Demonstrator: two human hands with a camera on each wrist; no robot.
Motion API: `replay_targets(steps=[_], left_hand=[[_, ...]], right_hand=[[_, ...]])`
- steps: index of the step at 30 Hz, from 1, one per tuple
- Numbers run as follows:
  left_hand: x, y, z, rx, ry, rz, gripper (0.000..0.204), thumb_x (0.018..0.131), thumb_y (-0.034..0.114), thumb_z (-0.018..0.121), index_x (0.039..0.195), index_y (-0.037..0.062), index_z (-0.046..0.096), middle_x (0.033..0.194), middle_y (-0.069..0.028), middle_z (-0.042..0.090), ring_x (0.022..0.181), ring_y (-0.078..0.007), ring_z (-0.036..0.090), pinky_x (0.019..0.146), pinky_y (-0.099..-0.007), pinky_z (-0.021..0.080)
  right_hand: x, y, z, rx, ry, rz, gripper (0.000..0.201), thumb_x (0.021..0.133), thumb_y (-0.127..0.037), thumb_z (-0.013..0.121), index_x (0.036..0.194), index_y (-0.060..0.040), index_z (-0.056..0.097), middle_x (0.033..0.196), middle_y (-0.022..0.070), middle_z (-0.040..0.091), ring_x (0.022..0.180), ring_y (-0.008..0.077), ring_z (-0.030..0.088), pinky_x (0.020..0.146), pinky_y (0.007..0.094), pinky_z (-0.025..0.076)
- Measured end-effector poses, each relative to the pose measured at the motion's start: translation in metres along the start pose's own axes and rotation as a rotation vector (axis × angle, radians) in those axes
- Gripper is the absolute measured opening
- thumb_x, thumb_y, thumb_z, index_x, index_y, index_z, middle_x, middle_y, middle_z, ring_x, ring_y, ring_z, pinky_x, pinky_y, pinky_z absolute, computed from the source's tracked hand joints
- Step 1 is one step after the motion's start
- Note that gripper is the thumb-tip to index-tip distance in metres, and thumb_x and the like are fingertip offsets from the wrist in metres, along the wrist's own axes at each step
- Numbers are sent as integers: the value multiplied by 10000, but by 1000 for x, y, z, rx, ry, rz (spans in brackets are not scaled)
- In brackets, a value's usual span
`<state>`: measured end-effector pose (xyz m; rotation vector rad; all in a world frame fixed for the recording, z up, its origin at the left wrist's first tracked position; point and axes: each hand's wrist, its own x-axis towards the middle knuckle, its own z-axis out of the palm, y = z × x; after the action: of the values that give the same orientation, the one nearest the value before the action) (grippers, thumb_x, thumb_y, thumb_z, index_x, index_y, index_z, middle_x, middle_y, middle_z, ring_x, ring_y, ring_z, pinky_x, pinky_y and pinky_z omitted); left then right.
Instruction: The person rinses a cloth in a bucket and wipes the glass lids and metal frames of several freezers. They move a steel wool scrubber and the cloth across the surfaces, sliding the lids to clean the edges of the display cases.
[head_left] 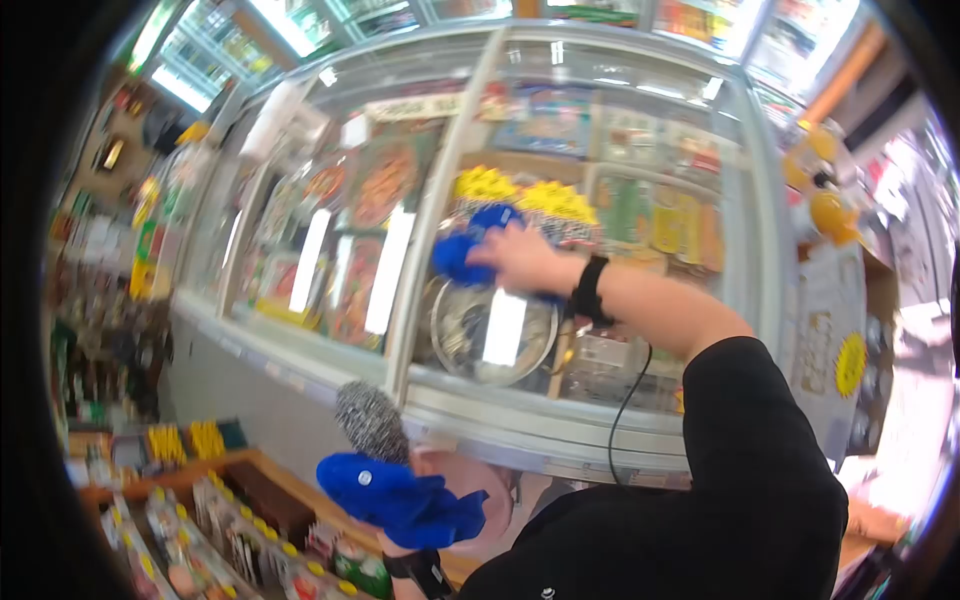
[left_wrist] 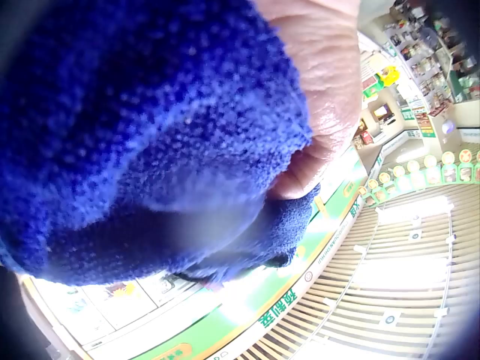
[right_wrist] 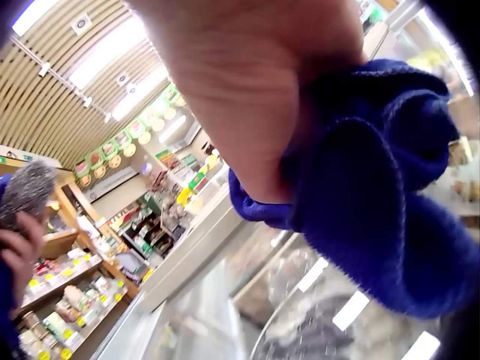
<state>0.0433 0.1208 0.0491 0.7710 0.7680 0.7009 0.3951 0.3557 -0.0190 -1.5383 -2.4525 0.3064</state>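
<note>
Over the glass lid of a display freezer (head_left: 425,200), my right hand (head_left: 520,258) grips a bunched blue cloth (head_left: 465,258). The right wrist view shows that cloth (right_wrist: 375,217) folded in loose loops below the palm, close over the glass. Lower down, beside the freezer's front edge, my left hand (left_wrist: 319,90) holds a second blue cloth (head_left: 400,500), which hides most of the hand in the head view. A grey, fuzzy, speckled piece (head_left: 370,420) sticks up from the same hand; fingers (right_wrist: 26,251) curl against it in the right wrist view.
Packaged foods and a round tray (head_left: 437,330) lie under the glass. A pink tub (head_left: 490,495) stands below the freezer's front. Wooden shelves (head_left: 265,465) with goods are at lower left. A black cable (head_left: 632,400) hangs by the right forearm. Yellow figures (head_left: 830,215) stand at the right.
</note>
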Motion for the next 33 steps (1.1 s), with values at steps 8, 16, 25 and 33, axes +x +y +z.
replay_targets(steps=[8, 16, 25, 33], left_hand=[[35, -21, -11, -622, -148, 38, 539, 894, 335, 459, 1358, 129, 278, 1344, -94, 372, 1068, -195, 455, 929, -313, 356], [40, -26, -7, 101, 340, 32, 858, 765, 693, 404, 1379, 122, 224, 1380, -145, 317, 1166, -330, 416, 986, -429, 343], [58, -22, 11, -338, -511, 236, 1068, 582, 829, 441, 1334, 87, 284, 1293, -104, 349, 1131, -266, 354, 969, -411, 277], [63, -27, -2, -282, -387, 294, 994, 670, 801, 349, 1342, 73, 268, 1377, -163, 261, 1248, -293, 294, 1046, -415, 213]], right_hand=[[-176, 124, -72, -249, 137, 820, 489, 649, -196, 618, 1125, -272, 537, 1096, 76, 525, 1026, 311, 488, 822, 460, 418], [-282, 136, -86, -211, 193, 1488, 556, 690, -365, 679, 1162, -197, 439, 1160, 160, 460, 1076, 372, 460, 831, 518, 405], [-292, 142, -92, -170, 297, 1565, 664, 632, -447, 700, 1176, -154, 456, 1149, 176, 490, 1054, 362, 491, 856, 433, 441], [-313, 164, -100, -7, 251, 1471, 722, 596, -494, 652, 1184, -119, 469, 1150, 196, 506, 1050, 350, 515, 850, 424, 451]])
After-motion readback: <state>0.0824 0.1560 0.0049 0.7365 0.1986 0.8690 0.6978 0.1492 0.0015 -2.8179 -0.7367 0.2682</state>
